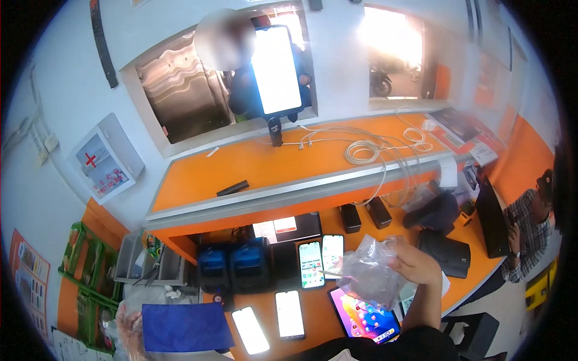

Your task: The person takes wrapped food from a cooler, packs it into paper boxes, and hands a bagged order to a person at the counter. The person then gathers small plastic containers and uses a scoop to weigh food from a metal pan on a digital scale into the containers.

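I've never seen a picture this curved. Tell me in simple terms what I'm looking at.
There's no machine: one person works bare-handed, and this single picture comes from a camera on their head, looking forward and down. The right hand holds a clear plastic bag over an orange desk. On it lie four lit smartphones and a tablet with a colourful screen, partly hidden by the bag. At lower left, the left hand seems to be beside a flat blue sheet, but its grip is unclear.
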Motion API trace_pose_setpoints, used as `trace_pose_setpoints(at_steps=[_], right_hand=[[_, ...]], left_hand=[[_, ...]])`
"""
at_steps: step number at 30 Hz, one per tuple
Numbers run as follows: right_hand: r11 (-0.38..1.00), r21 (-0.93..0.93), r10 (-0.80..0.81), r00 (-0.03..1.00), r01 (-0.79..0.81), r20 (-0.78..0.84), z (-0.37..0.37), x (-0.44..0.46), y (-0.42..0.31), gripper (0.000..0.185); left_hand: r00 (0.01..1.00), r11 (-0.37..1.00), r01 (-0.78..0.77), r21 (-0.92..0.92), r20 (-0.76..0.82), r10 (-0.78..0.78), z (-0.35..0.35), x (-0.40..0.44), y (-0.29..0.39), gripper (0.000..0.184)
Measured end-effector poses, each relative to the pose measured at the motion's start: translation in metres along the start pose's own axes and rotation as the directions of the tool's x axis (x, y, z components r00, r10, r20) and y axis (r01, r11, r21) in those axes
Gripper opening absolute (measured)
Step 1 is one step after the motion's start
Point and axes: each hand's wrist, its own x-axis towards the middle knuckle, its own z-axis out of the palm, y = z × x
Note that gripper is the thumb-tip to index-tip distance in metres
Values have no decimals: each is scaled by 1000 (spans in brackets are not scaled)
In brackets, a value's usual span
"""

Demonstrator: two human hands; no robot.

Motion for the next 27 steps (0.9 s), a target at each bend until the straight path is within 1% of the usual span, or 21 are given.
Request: trace_pose_setpoints(at_steps=[4,7,10,13,16,18,20,22,24,26,27], right_hand=[[1000,0,27,999,-27,-36,3,-3,5,36],[998,-60,26,999,-27,-27,-2,0,-3,38],[995,-96,-7,999,4,-33,-8,0,-1,39],[937,-314,-185,980,154,-73,-21,13,-38,41],[851,-520,-93,996,70,-18,-33,32,-94,44],[805,-590,-66,998,59,10,-39,45,-110,42],[774,-632,-70,997,33,-32,-42,58,-124,36],[744,-668,25,1000,-24,-9,-48,78,-138,36],[676,-734,-149,988,69,-44,-50,92,-148,38],[643,-758,-194,981,113,-18,-48,108,-147,40],[632,-755,-290,957,174,-22,-44,119,-139,41]], left_hand=[[999,999,2,-44,45,0,-5,-2,-4,64],[997,996,-6,-85,73,12,-14,-5,-11,65],[993,995,-94,-26,68,96,-21,-3,-25,63],[996,996,-81,-45,31,83,-23,-10,-29,63],[998,996,-66,-53,-13,65,-29,-18,-27,63],[997,997,-64,-42,-45,62,-38,-19,-26,63],[995,997,-69,-22,-76,67,-46,-17,-24,62],[992,997,-71,-6,-104,70,-49,-15,-24,62],[988,998,-67,12,-139,68,-48,-16,-23,62],[987,998,-63,19,-144,66,-49,-18,-23,62],[987,998,-58,26,-149,61,-50,-19,-22,62]])
